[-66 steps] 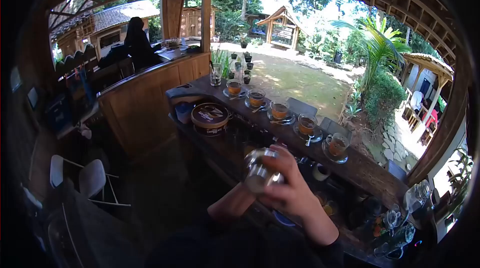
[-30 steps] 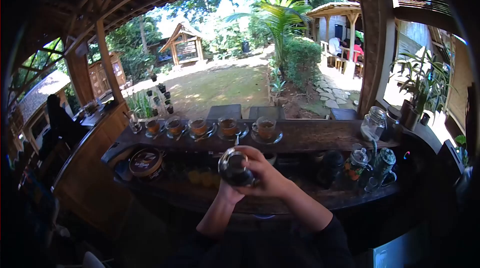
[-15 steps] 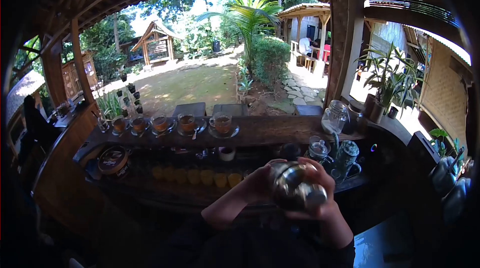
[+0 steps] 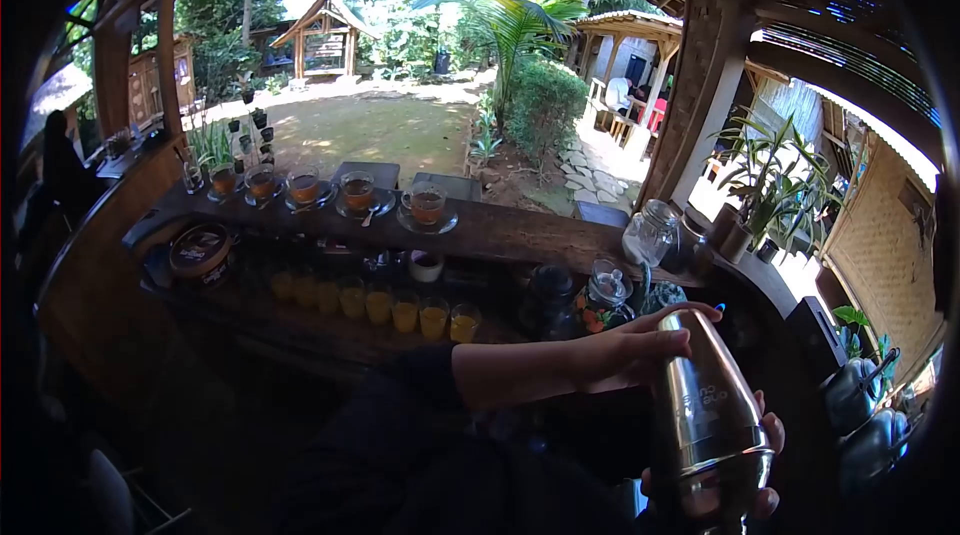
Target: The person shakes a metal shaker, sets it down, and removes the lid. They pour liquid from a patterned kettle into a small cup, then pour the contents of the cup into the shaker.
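A shiny metal cocktail shaker (image 4: 705, 395) is held tilted at the lower right, its wide end toward the top and printed lettering on its side. My left hand (image 4: 645, 343) grips it near that upper end, thumb lying along the metal. Lower down, my right hand (image 4: 770, 445) wraps round the shaker close to its seam; only fingertips show, the palm being hidden behind it. Just beyond the shaker are a glass jar with a lid (image 4: 608, 287) and a patterned mug (image 4: 665, 297), partly covered by my left hand.
On the raised wooden counter (image 4: 520, 235) stand several glass cups of tea (image 4: 427, 205) on saucers. Below, a row of glasses with orange drink (image 4: 405, 315) lines the shelf, with a round tub (image 4: 200, 250) at its left. A large glass jar (image 4: 650, 233) and potted plant (image 4: 735, 230) stand right.
Both hands have brought the shaker right and down, turning it more upright and nearer to me. The view has shifted too, showing more of the orange glasses.
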Demonstrator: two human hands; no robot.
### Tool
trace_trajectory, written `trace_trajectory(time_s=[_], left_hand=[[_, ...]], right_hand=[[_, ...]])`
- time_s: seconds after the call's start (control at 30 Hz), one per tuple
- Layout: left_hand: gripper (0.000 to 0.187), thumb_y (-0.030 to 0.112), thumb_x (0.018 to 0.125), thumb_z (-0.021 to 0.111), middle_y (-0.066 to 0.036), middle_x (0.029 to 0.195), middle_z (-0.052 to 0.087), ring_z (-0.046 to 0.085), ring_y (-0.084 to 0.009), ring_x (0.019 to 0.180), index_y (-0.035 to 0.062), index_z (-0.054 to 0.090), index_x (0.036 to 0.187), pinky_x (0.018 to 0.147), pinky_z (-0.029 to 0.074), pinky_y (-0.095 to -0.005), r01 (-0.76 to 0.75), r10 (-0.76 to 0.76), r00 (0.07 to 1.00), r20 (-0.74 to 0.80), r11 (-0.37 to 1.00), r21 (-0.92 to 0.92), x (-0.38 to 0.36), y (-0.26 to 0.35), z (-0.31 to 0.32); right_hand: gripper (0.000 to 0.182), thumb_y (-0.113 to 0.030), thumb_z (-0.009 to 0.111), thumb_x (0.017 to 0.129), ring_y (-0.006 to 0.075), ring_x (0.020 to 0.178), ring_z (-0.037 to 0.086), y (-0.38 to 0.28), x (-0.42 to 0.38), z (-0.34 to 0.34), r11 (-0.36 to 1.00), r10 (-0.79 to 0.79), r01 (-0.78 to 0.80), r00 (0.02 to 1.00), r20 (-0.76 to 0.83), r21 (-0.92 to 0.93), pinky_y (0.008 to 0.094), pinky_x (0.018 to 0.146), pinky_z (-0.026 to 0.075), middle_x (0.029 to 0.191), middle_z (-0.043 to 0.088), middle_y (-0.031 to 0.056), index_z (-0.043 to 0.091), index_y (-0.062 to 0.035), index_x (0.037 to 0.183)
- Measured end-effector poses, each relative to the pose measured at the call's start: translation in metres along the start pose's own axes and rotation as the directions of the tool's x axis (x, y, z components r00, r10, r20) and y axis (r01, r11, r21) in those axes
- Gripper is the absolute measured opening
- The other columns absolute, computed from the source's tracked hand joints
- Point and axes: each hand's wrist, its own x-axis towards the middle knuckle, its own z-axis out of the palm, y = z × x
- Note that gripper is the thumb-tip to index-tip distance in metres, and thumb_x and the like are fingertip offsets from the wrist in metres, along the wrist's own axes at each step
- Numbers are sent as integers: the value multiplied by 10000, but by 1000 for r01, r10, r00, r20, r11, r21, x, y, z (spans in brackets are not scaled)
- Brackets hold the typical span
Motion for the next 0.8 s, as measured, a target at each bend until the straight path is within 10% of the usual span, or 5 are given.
trace_trajectory(time_s=[0.27, 0.5, 0.53, 0.57, 0.8], left_hand=[[569, 462, 792, 593, -95, 1145, 526, 524, -218, 1047, 134, 445, 1232, 907, 402, -358, 140, -247, 886, -392, 949, -282, -5, -8, -33], [667, 480, 813, 568, -92, 1231, 415, 464, -207, 1080, 140, 312, 1326, 910, 386, -378, -17, 45, 964, -264, 994, 107, -19, 46, 11], [671, 564, 796, 536, -72, 1186, 466, 497, -189, 1030, 135, 367, 1283, 871, 396, -343, 94, -61, 933, -354, 993, 77, -22, 50, 2], [670, 636, 769, 512, -52, 1113, 525, 530, -175, 970, 144, 428, 1216, 845, 399, -320, 178, -179, 920, -349, 983, -34, -19, 33, -44], [675, 481, 813, 579, -90, 1176, 435, 479, -194, 1075, 141, 304, 1328, 910, 411, -379, -58, 89, 988, -124, 970, 236, -70, 102, 13]], right_hand=[[1004, -253, 819, 574, 348, 1193, 371, 44, 32, -2, 836, -471, 545, 773, 426, -63, 460, 951, 393, 1286, 315, 185, 136, -191, 1307], [960, -384, 767, 608, 386, 1185, 384, -35, 15, 42, 745, 510, -462, 859, 35, 481, 468, 980, 379, 1279, 304, 157, 201, -139, 1344], [988, -349, 764, 621, 356, 1188, 368, 12, 31, 40, 996, -82, 81, 995, 53, 26, 458, 988, 360, 1281, 295, 156, 138, -124, 1353], [1020, -314, 760, 635, 327, 1191, 352, 41, 37, 41, 677, -571, 659, 751, 330, -328, 448, 997, 341, 1283, 287, 156, 74, -108, 1361], [1003, -416, 689, 683, 334, 1189, 347, -17, -6, 78, 861, -348, 447, 865, 362, -241, 462, 986, 339, 1327, 240, 190, 38, -73, 1365]])
